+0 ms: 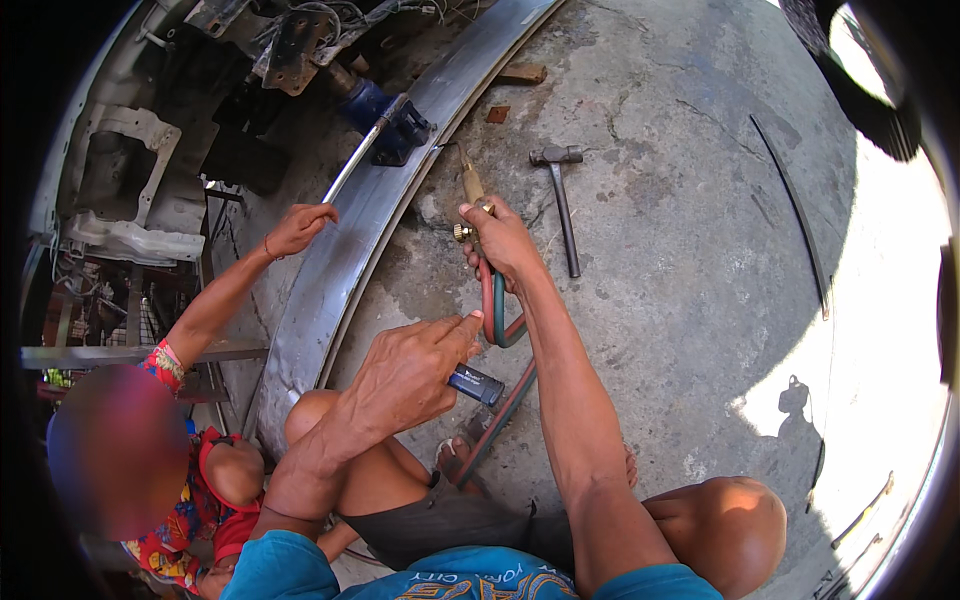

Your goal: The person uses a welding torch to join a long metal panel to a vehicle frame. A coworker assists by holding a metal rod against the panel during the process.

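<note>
Torch is clasped by right hand. Nearer than torch, left hand grasps blue object. Right of torch lies hammer.

The concrete floor (cracked, stained) bears a hammer and a dark strip.

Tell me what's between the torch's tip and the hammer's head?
In the head view, only concrete floor shows between the tip of the torch in the right hand and the hammer's head.

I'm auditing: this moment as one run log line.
left hand holds dark blue oblong object; right hand holds slim brass torch; metal hammer on concrete floor
</note>
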Demonstrator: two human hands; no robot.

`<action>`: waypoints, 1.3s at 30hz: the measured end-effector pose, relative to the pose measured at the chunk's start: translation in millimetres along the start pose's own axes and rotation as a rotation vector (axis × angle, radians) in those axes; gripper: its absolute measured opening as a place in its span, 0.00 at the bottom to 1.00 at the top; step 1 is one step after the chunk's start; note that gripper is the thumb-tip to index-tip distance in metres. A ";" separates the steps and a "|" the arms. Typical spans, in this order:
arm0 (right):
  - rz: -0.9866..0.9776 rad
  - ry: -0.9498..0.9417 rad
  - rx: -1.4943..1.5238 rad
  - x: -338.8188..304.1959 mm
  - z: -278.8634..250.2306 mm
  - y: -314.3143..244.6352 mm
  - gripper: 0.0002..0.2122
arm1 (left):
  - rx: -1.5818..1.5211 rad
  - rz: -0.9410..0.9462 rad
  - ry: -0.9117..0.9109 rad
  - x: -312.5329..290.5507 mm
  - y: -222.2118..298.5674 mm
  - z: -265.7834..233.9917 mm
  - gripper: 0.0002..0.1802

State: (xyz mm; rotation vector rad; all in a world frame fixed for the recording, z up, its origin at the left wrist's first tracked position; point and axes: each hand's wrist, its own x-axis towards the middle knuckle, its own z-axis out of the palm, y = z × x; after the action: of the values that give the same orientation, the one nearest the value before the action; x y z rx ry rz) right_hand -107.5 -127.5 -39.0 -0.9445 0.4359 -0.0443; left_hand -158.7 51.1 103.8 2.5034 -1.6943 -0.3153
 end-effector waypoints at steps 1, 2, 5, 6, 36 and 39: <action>-0.013 0.011 -0.020 0.3 0.6 0.2 0.13 | -0.010 -0.006 -0.007 0.5 1.0 -1.0 0.27; -0.028 0.023 -0.041 1.2 0.2 0.7 0.13 | -0.019 -0.011 -0.014 1.2 2.2 -2.0 0.27; -0.082 0.049 -0.126 2.7 0.6 -0.6 0.19 | -0.011 -0.010 -0.011 2.2 3.6 -2.7 0.26; -0.094 0.055 -0.207 1.5 1.1 -2.1 0.18 | -0.009 -0.010 -0.011 2.1 3.5 -2.5 0.26; -0.177 0.080 -0.676 -0.1 7.1 -9.1 0.26 | 0.001 -0.010 -0.015 -2.2 -0.1 -3.4 0.28; -0.133 0.059 -0.611 -4.0 8.1 -17.6 0.26 | 0.002 -0.011 -0.021 -1.0 -3.7 -1.0 0.29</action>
State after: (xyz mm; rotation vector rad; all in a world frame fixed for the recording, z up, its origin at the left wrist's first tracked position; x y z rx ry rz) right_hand -105.4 -130.7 -19.6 -1.5765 0.4485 -0.0615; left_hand -155.5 53.3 104.1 2.5202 -1.6902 -0.3413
